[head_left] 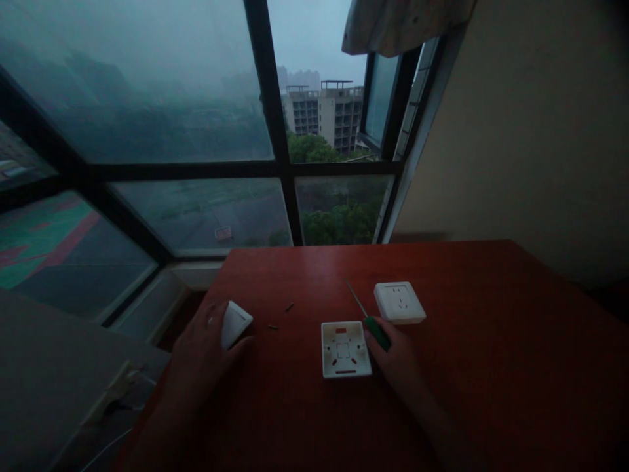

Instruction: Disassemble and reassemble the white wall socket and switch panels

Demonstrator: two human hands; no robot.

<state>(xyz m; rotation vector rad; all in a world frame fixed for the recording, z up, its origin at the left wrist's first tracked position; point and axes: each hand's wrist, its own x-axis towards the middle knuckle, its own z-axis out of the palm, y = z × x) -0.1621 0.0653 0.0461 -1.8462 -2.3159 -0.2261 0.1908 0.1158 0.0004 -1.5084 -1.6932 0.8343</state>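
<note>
On the left side of the table, my left hand [209, 337] is closed around a white plastic switch plate [236, 324], which is tilted and partly covered by the fingers. My right hand [396, 357] grips a screwdriver [377, 333] by its green handle, the thin shaft pointing up and to the left. Beside that hand lies an open white square mounting box [346, 364], its slotted inside facing up. Two small dark screws, one screw [289, 307] behind the other screw [273, 327], rest between the left hand and the box. A white wall socket [400, 302] sits beyond the right hand.
The reddish-brown table [295, 419] reaches to a large dark-framed window [282, 170] at the back. A plain wall [531, 131] stands on the right. Down at the lower left, a cable [105, 449] hangs beside the table.
</note>
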